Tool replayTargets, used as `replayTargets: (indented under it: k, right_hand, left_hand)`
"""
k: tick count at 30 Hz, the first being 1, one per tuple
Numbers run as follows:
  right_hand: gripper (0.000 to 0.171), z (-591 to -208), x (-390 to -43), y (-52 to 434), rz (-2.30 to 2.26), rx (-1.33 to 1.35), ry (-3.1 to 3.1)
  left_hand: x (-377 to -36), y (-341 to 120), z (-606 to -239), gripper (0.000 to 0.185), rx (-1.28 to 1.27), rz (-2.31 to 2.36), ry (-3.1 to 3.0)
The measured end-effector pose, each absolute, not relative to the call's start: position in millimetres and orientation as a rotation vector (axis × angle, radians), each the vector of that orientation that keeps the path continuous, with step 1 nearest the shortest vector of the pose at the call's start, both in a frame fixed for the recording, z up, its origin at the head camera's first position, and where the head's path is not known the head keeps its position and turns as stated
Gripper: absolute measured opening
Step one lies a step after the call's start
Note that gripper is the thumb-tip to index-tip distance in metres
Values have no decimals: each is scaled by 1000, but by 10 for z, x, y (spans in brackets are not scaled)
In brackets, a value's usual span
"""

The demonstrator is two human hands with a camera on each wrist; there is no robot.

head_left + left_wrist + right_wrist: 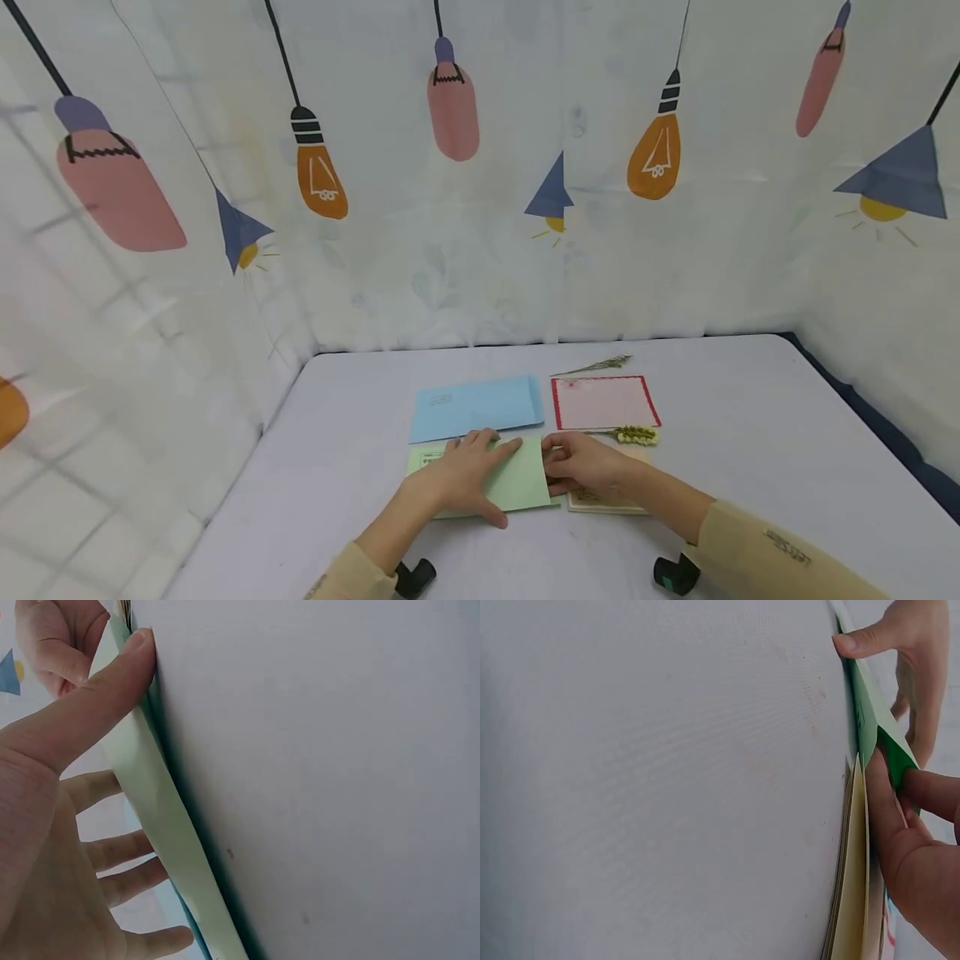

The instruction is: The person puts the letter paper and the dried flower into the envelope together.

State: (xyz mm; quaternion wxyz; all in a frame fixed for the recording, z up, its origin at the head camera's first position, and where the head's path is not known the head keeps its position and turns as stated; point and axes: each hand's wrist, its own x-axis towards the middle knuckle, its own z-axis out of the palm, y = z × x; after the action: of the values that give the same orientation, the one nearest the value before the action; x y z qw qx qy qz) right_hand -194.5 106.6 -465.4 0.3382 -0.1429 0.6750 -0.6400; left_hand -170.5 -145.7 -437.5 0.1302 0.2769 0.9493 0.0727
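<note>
A pale green envelope lies on the white table in front of me. My left hand rests flat on it with straight fingers, the thumb at its near edge. My right hand pinches the envelope's right end between thumb and fingers. Under the right hand lies a cream card, also seen edge-on as the cream card in the right wrist view.
Behind the green envelope lie a blue envelope and a pink card with a red border. A dried sprig and a yellow dried flower lie near the card. A curtain printed with lamps encloses the table.
</note>
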Motion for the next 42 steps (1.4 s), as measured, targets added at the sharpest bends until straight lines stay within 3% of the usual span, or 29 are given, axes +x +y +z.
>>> replayTargets:
  k: [21,42]
  right_hand:
    - [38,-4672,-1958,1068,-1633,-413,1757]
    - [34,-4692,-1984,1076,-1634,-427,1768]
  left_hand:
    - [-1691,-1538,-4322,105,846,179,2768]
    - [-1687,-1618,-4246,99,846,256,2729]
